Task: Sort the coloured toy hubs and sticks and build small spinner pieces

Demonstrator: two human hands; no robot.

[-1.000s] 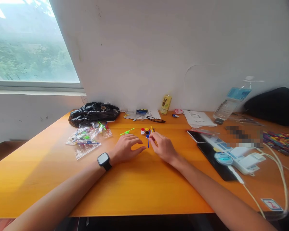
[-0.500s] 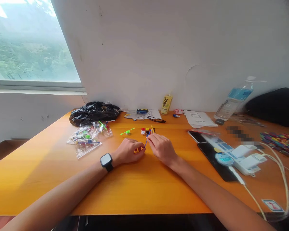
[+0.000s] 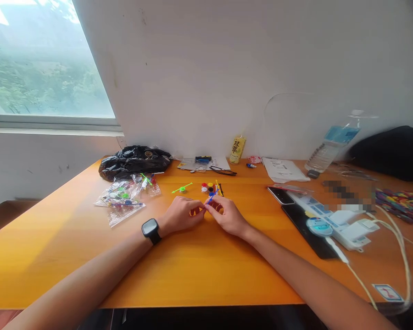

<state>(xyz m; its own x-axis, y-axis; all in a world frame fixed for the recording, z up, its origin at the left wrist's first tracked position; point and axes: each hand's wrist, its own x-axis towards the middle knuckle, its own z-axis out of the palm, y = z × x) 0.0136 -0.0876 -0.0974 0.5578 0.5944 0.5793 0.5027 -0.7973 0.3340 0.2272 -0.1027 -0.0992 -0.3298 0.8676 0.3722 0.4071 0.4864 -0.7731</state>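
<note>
My left hand (image 3: pixel 181 214), with a black watch on its wrist, and my right hand (image 3: pixel 227 214) meet fingertip to fingertip at the middle of the orange table (image 3: pixel 192 266). Both are pinched on a thin blue stick (image 3: pixel 211 197) that pokes up between them. Just behind the hands lie small round coloured caps (image 3: pixel 207 187), a yellow and a black stick (image 3: pixel 219 188), and a green stick with a disc on it (image 3: pixel 181 188).
Clear bags of coloured parts (image 3: pixel 122 198) and a black plastic bag (image 3: pixel 134 161) lie to the left. A phone (image 3: pixel 281 195), a power strip with chargers (image 3: pixel 333 219), a water bottle (image 3: pixel 332 145) and a yellow bottle (image 3: pixel 237 149) stand right and behind.
My left hand closed from spread fingers and moved right to the blue stick. My right hand came slightly toward me, so both hands now pinch the stick together.
</note>
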